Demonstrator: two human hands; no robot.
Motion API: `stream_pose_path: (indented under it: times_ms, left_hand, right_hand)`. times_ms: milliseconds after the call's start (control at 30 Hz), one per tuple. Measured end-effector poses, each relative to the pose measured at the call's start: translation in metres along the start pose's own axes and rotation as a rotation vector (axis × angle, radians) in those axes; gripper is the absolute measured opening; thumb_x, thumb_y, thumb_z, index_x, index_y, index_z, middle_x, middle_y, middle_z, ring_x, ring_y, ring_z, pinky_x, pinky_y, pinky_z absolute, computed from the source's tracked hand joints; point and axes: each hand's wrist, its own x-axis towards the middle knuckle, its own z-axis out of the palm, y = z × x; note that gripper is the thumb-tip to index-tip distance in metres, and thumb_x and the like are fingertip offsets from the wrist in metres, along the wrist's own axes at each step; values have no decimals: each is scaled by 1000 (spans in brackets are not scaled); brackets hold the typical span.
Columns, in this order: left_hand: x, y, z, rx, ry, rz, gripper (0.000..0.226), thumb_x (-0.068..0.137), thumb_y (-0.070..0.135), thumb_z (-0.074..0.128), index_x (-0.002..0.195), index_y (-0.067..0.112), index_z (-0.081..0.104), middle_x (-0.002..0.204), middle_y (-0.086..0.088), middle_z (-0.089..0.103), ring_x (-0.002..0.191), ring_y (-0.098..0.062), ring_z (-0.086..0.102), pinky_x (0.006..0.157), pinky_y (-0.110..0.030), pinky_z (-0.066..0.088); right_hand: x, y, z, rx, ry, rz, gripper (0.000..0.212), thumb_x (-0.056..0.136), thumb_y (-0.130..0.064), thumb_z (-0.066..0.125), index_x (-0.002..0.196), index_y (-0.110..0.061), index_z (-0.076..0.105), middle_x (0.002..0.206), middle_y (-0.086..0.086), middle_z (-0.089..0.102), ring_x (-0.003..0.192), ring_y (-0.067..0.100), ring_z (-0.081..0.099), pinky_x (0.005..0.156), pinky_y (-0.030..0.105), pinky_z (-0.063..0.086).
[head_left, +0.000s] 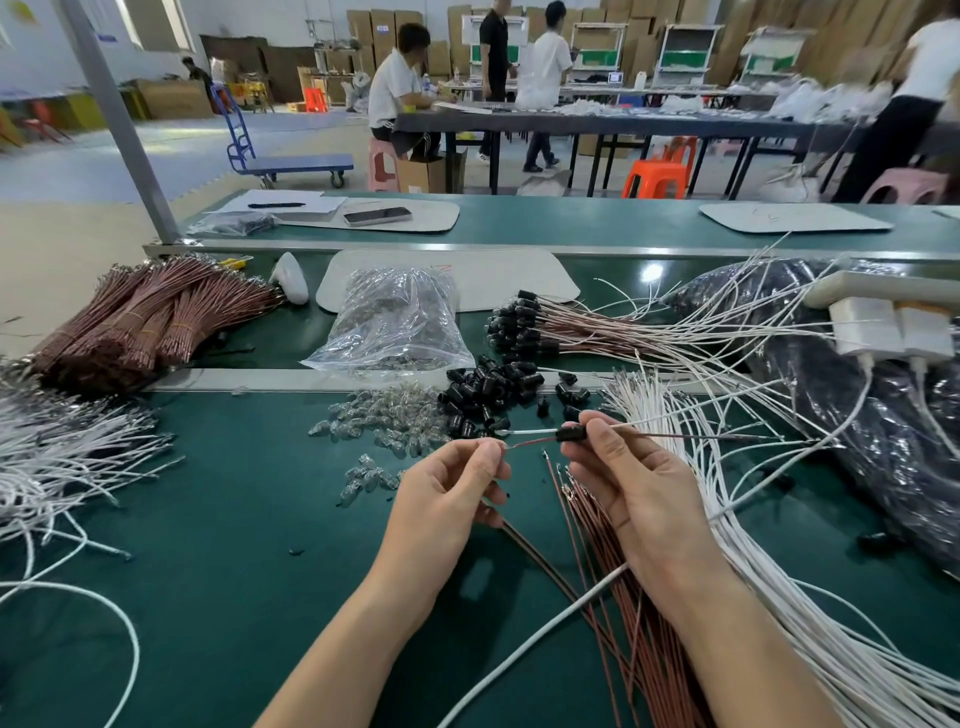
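Observation:
Over the green bench (234, 519), my right hand (634, 493) pinches a small black socket (571, 434) between thumb and fingers. A white wire (530, 432) and a brown wire (530, 442) run out of the socket's left end. My left hand (447, 493) pinches the brown wire's tip. Both wires continue out of the socket to the right, past my right hand.
Loose black sockets (493, 387) and clear small bulbs (384, 415) lie just beyond my hands. Brown wires (623, 597) and white wires (753, 571) fan out on the right, more white wires (57, 457) on the left. Behind are a bulb bag (395, 322), brown wire bundles (145, 317) and assembled sockets (519, 325).

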Motion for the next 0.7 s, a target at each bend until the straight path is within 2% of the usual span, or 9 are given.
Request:
stream_pose_path:
  times_ms: [133,333,467,633,700]
  left_hand:
    - [0,-1,0,42,51,52,16,99,23,62,91,16,75,82,-1,71,67,-10,62,59,-21,52]
    - [-2,0,0,79,53,93,15,99,22,63,91,21,75,83,0,72,67,-9,62,59,-21,51]
    - [-2,0,0,80,49,85,17,100,26,62,90,25,76,84,0,72,68,-9,63,59,-22,52]
    - [-1,1,-1,57,45,64,20,91,43,64,91,27,76,85,1,72,68,-9,63,59,-23,52]
    - [0,0,-1,50,52,63,14,93,39,65,93,30,75,85,1,72,68,-10,64,59,-23,53]
  right_hand:
    - [0,2,-1,-46,-10,-9,19,80,-21,72,95,-14,82,101,14,77,84,18,76,67,18,58]
    - [1,4,-1,-62,4,-26,20,79,-24,74,95,-14,82,100,13,78,84,17,75,66,17,57]
    - [2,5,-2,-80,7,-30,21,78,-25,75,94,-14,82,97,13,78,81,16,75,65,17,57]
    - [2,5,-2,-93,8,-30,19,79,-25,74,93,-16,83,96,11,78,80,15,75,65,17,57]
    - [1,5,-2,-104,6,-32,19,79,-25,74,93,-17,83,96,11,78,80,15,75,66,17,57]
